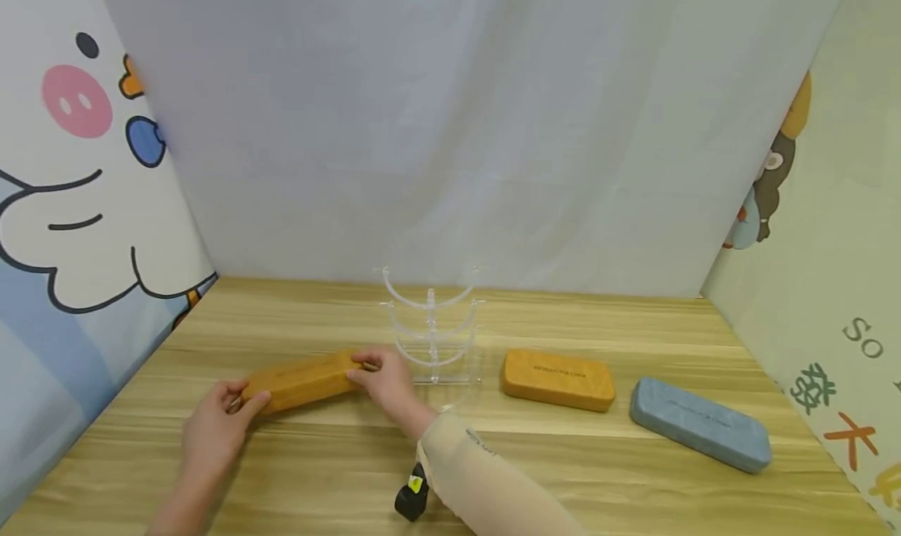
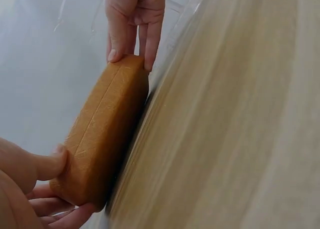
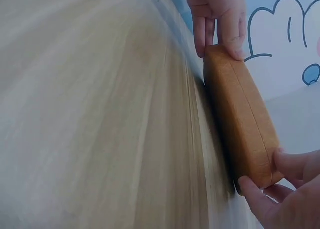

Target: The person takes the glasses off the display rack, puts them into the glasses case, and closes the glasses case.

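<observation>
My left hand [image 1: 217,428] grips the near left end of an orange-brown glasses case [image 1: 306,383], thumb on one side and fingers on the other. At its opposite end, my right hand [image 1: 389,385] pinches the same case between thumb and fingers. A seam runs along the side of the case in the left wrist view, and its lid is closed. Beneath it lies a dark shadow; I cannot tell whether it touches the table. Just beyond my right hand stands a clear plastic rack [image 1: 432,340] with several curved arms.
A second orange-brown case [image 1: 558,379] lies right of the rack, and a blue-grey case [image 1: 700,424] lies farther right. A small black object with a yellow label [image 1: 412,495] sits by my right sleeve [image 1: 486,473]. Cloth walls enclose the wooden table [image 1: 317,489] at the back and sides.
</observation>
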Available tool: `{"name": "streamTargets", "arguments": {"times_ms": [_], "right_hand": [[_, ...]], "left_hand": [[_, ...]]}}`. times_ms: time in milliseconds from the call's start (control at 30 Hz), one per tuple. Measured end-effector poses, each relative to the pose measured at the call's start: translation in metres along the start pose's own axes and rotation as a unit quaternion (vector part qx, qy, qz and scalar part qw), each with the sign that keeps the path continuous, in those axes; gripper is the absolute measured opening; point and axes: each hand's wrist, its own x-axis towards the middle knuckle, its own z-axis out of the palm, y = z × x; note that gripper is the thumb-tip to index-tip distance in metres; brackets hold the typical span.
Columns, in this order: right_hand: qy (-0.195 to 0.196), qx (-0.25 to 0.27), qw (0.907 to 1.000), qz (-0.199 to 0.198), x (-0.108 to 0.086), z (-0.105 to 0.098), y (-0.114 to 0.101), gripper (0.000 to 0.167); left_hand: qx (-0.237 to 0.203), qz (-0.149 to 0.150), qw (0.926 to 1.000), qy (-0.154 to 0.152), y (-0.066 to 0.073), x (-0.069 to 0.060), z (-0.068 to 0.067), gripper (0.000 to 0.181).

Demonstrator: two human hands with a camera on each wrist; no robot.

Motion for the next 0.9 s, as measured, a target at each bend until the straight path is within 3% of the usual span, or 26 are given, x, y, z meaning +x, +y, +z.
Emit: {"name": "streamTargets", "arguments": {"times_ms": [133, 400, 567, 733, 900], "right_hand": [[0.01, -0.009, 0.9999, 0.002, 0.0, 0.0, 0.002, 0.023], [0.006, -0.024, 0.9996, 0.012, 0.002, -0.005, 0.005, 0.025], [-0.006, -0.034, 0.9992, 0.017, 0.0, -0.009, 0.014, 0.027], [-0.029, -0.054, 0.9978, -0.023, -0.011, -0.017, 0.018, 0.023], [-0.047, -0.069, 0.9959, -0.036, -0.026, -0.036, 0.016, 0.018]], "left_hand": [[0.011, 0.009, 0.9998, 0.015, -0.001, 0.0, 0.003, 0.053], [0.014, 0.017, 0.9997, 0.006, -0.003, 0.007, 0.008, 0.056], [0.031, 0.031, 0.999, 0.007, -0.003, 0.008, 0.008, 0.049], [0.057, 0.025, 0.9981, 0.006, 0.0, 0.008, 0.004, 0.046], [0.05, 0.038, 0.998, 0.009, 0.015, 0.007, 0.004, 0.043]]}}
